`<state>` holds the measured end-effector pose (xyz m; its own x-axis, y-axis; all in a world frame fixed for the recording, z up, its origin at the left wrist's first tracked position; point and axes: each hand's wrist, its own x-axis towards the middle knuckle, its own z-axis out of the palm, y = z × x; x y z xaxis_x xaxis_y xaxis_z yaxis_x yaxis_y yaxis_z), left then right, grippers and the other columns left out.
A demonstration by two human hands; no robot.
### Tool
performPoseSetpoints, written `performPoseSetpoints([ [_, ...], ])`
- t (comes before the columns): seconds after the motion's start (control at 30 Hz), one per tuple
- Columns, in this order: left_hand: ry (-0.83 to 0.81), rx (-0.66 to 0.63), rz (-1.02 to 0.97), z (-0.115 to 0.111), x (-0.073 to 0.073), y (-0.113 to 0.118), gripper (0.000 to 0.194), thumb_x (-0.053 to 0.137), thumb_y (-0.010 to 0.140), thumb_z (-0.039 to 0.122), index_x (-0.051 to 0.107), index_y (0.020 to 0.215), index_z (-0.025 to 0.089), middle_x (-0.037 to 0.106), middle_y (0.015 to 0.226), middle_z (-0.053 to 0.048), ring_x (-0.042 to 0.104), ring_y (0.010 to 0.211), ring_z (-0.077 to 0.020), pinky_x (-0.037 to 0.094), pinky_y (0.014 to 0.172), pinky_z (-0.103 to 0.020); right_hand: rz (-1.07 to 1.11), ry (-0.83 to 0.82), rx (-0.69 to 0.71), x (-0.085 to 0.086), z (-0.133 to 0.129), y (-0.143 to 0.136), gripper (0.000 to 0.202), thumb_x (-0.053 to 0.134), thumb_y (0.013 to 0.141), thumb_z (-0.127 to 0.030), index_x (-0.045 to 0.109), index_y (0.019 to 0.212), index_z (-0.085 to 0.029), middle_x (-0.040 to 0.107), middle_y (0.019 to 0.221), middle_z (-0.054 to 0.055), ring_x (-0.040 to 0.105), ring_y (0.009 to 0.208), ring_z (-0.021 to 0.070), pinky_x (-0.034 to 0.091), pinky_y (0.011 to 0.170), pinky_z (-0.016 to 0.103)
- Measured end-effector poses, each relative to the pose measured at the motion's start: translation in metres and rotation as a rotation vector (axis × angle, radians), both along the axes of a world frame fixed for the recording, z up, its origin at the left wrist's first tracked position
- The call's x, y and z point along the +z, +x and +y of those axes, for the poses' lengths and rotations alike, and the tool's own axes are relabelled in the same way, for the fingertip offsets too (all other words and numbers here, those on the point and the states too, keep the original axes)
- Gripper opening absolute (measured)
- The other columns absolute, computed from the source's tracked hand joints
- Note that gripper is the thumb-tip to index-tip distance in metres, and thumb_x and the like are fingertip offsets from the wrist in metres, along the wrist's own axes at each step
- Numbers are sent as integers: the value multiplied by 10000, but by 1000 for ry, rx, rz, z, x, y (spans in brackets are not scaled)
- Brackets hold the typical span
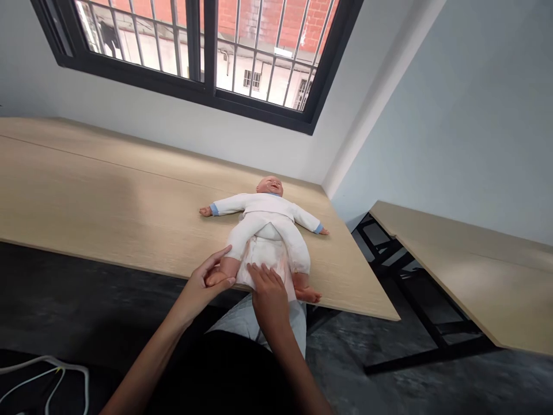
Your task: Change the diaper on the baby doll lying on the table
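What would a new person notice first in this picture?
A baby doll in white clothes lies on its back near the front edge of a long wooden table. The left hand grips one bare foot, and the right hand rests on the diaper. Behind is a barred window.

White doll suit (263,214) with blue cuffs, pale wood-grain table (108,202), black-framed window (207,86), red brick beyond

Light source: daylight through window (207,52), bright, slightly overexposed.
Table (108,190): evenly lit, soft shadows.
Floor: dim.
Edges: wide-angle bending.
Focus: sharp.
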<state>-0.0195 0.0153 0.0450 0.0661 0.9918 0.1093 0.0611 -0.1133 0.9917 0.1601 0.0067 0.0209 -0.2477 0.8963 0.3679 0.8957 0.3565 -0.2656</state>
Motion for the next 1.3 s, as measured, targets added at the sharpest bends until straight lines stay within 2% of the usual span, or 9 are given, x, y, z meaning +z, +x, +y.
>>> performPoseSetpoints([
  [0.23,66,-59,12,-2,-6,7,684,762,735,315,564,1386,240,589,1404,-79,518,1325,-282,351,1157,-420,58,185,48,31,-1,10,525,444,856,8,598,1302,-222,692,1225,57,610,1138,234,423,1063,410],
  [0.43,134,21,97,-1,-9,6,433,782,679,273,711,1105,235,683,1183,-87,588,1185,-325,404,1098,-476,-21,121,173,79,24,1,427,449,890,-60,661,1208,-250,697,1166,47,621,1055,241,447,1002,406],
  [0.57,154,18,170,0,-9,1,433,772,683,283,720,1111,246,671,1210,-96,575,1204,-342,403,1089,-495,-61,64,133,106,60,-6,354,460,914,-127,691,1140,-269,708,1013,55,633,942,261,481,875,369],
  [0.7,175,-33,211,-1,-4,1,537,747,714,281,676,1245,305,637,1315,-81,526,1282,-325,336,1132,-506,4,84,176,122,124,4,317,462,944,-183,668,1174,-254,696,1105,56,632,963,260,460,831,327],
  [0.87,139,-46,265,-3,-3,2,576,741,728,297,645,1296,297,668,1241,-84,558,1216,-320,316,1128,-525,89,68,96,111,201,36,280,473,984,-310,685,1144,-222,667,1225,70,606,1020,251,424,803,303],
  [0.93,131,-50,274,-3,-4,2,581,744,733,307,637,1303,297,668,1223,-84,562,1199,-319,327,1122,-520,99,-11,51,97,218,47,245,545,947,-352,719,930,-181,709,1062,89,609,931,240,415,787,298],
  [1.0,128,-60,276,-3,-5,1,577,745,746,328,627,1310,301,644,1238,-87,560,1199,-310,356,1110,-498,163,-47,27,83,226,55,280,589,910,-400,687,793,-166,700,907,86,598,845,220,418,771,291],
  [1.13,171,0,335,-2,1,1,580,786,726,407,639,1276,293,515,1379,-111,470,1323,-327,353,1127,-480,469,178,-63,60,227,69,317,628,854,-458,639,951,-156,645,1022,101,584,874,198,442,832,298],
  [1.3,389,-18,575,16,34,20,516,798,746,454,666,1228,323,525,1441,-71,278,1463,-363,144,1206,-563,644,331,-292,47,223,93,365,363,973,-463,567,934,-164,600,1009,118,570,926,208,441,889,330],
])
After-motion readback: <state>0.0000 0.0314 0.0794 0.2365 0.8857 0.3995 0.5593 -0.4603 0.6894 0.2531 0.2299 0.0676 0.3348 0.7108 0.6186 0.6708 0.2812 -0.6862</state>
